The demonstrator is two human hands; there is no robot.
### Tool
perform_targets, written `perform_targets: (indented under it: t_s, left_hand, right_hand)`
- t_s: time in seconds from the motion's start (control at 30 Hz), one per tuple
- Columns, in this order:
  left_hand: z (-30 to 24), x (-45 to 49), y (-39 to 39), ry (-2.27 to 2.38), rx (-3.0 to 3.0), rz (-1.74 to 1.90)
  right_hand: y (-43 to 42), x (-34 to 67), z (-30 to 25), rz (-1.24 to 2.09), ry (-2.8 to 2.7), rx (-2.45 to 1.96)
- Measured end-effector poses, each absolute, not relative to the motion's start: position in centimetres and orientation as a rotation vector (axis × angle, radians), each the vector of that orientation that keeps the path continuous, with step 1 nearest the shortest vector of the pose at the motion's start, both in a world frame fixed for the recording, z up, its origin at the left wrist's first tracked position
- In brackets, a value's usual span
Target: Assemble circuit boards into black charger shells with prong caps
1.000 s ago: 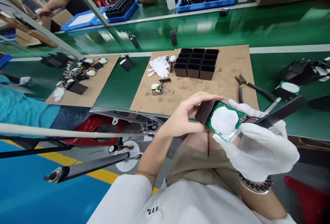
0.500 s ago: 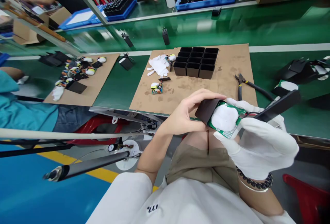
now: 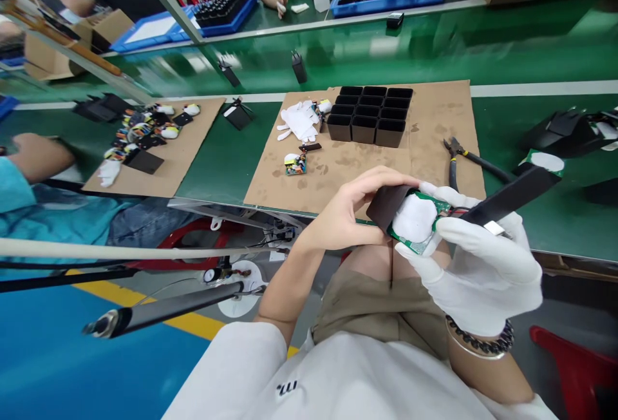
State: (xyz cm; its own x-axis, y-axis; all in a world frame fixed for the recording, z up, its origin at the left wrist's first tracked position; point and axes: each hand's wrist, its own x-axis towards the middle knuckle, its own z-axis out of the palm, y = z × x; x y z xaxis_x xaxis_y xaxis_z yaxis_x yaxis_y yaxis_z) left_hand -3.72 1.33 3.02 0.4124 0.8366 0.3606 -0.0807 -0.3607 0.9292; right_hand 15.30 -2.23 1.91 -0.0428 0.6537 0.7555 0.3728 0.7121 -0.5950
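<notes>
My bare left hand (image 3: 345, 214) is closed around a black plastic housing (image 3: 383, 206) at the table's front edge. Partly inside that housing sits a green circuit board (image 3: 425, 204) topped by a white pad (image 3: 414, 219). My gloved right hand (image 3: 483, 259) grips the board by its edges, thumb below and fingers above. A black end cover (image 3: 514, 196), joined to the board by thin wires, lies across the gloved fingers. Beyond my hands, a block of open black housings (image 3: 369, 120) stands on a cardboard sheet (image 3: 338, 178).
Wire cutters (image 3: 456, 152) lie on the cardboard's right side. A small board assembly (image 3: 295, 163) and a white glove (image 3: 299, 122) rest to the left. Black adapters (image 3: 562, 133) are at the right. Upright adapters (image 3: 299, 69) stand on the green conveyor. A co-worker's arm (image 3: 38, 152) is at far left.
My right hand has moved slightly left, bringing the board a bit deeper into the housing. The end cover has shifted left with it. Adapters on the conveyor have moved left.
</notes>
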Motion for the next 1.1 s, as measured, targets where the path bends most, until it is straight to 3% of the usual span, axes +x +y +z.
perform_targets:
  t_s: [0.57,0.9,1.1]
  left_hand:
    - [1.5,-4.0,2.0,0.635,1.653,1.104]
    - [-5.0,-2.9,2.4,1.003,1.309,1.145]
    - [-5.3,-3.6,2.2,0.561,1.109,0.880]
  right_hand:
    - [-2.5,15.1,3.3,0.169,-1.879,-0.920]
    - [1.6,19.6,1.9,0.680,-2.147,-1.138]
    - [3.6,21.9,2.6,0.636,-2.105,-1.010]
